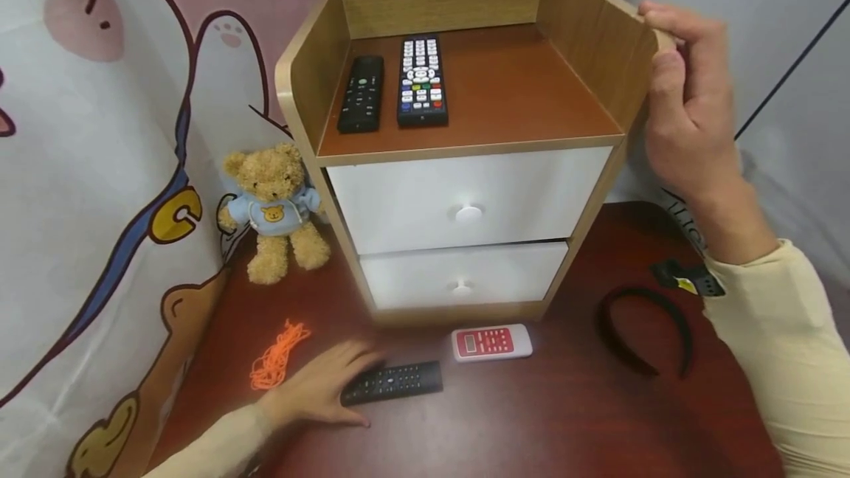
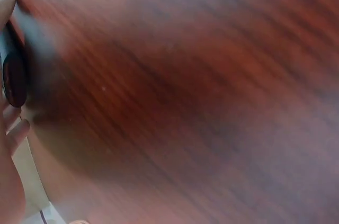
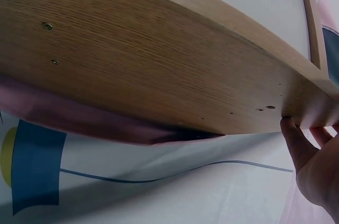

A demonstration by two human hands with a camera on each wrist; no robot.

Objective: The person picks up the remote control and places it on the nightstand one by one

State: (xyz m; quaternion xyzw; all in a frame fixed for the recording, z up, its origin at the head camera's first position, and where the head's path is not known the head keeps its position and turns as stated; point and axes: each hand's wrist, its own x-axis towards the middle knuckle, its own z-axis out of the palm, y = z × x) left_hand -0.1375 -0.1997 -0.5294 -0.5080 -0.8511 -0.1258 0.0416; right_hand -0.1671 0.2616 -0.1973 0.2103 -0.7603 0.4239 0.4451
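My left hand (image 1: 312, 389) is low over the table, its thumb spread away from the fingers, around the left end of a black remote control (image 1: 415, 380). In the left wrist view, the end of that remote (image 2: 15, 83) shows at the left edge between thumb and fingers. My right hand (image 1: 693, 94) grips the upper edge of the right side panel of a small wooden cabinet (image 1: 531, 98); the right wrist view shows its fingers (image 3: 297, 142) against the panel. Two remotes, one plain black (image 1: 361, 94) and one with colored buttons (image 1: 422, 83), lie on the cabinet's top.
The cabinet has two white drawers (image 1: 398, 201) with round knobs. A teddy bear (image 1: 272, 201) sits left of it. On the table (image 1: 564, 411) are orange string (image 1: 279, 356), a white-and-red remote (image 1: 521, 341), a black headband (image 1: 680, 323) and a dark strap-like item (image 1: 710, 282).
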